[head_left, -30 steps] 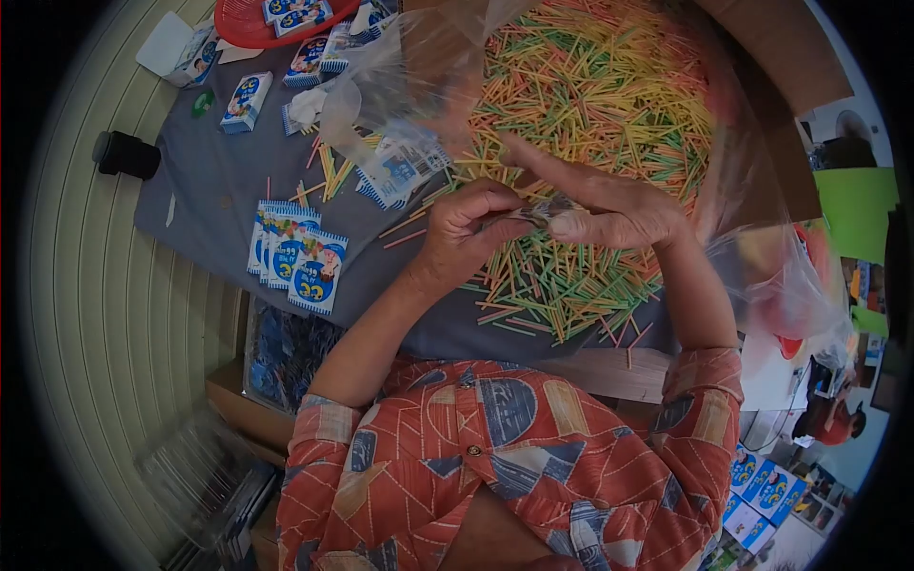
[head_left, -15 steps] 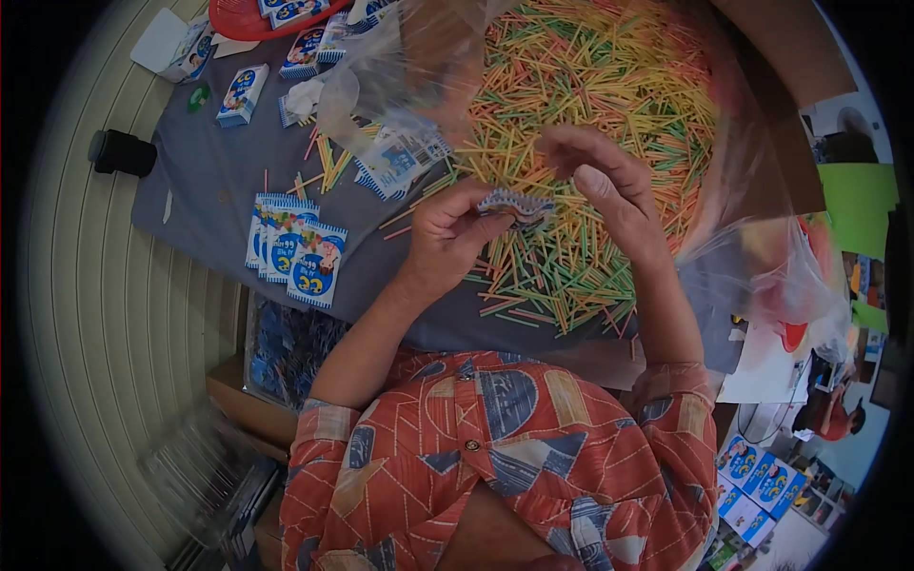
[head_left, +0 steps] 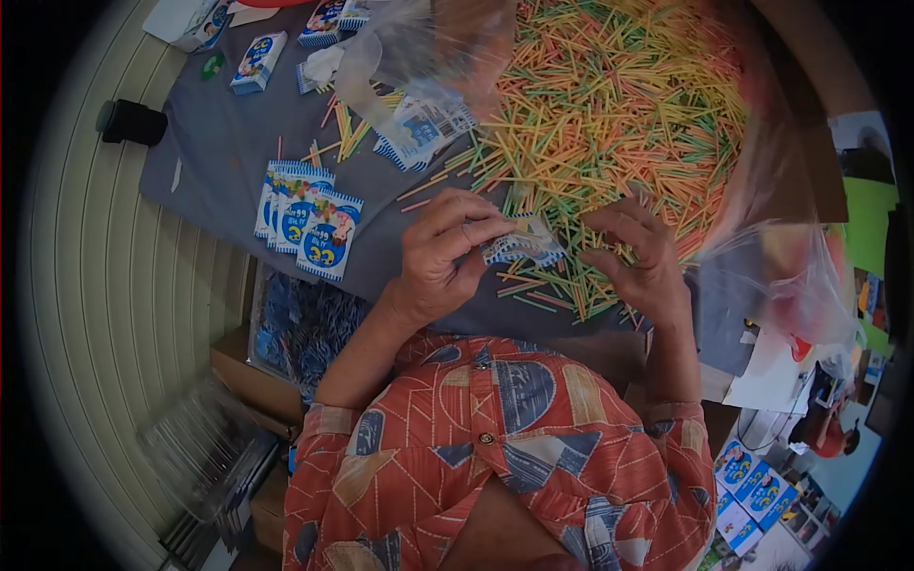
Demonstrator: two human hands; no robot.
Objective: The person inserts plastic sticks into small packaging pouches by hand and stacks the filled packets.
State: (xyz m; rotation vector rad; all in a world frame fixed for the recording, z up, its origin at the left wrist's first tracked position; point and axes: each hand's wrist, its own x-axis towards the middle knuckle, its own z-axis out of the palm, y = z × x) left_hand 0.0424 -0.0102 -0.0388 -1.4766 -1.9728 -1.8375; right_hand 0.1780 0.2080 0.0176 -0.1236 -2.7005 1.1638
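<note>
My left hand (head_left: 440,255) pinches a small blue-and-white packet (head_left: 526,244) at its left side. The packet is held over the front edge of a large heap of thin coloured sticks (head_left: 619,105), in yellow, green, orange and pink. To the packet's right is my right hand (head_left: 640,257), its fingers curved and apart from the thumb, with nothing visible between them. Several printed packets (head_left: 328,238) lie overlapped on the grey cloth to the left. More flat packets (head_left: 426,128) lie by the heap's left edge.
Clear plastic sheeting (head_left: 776,285) and a cardboard wall (head_left: 804,162) border the heap on the right. Small boxes (head_left: 258,63) stand at the back left. A black object (head_left: 133,124) sits at the table's left edge. A person (head_left: 833,433) is far off to the right.
My right hand has come down, closer to the packet. My left hand has shifted slightly right with the packet, which now looks wider open. The whole view has shifted a little.
</note>
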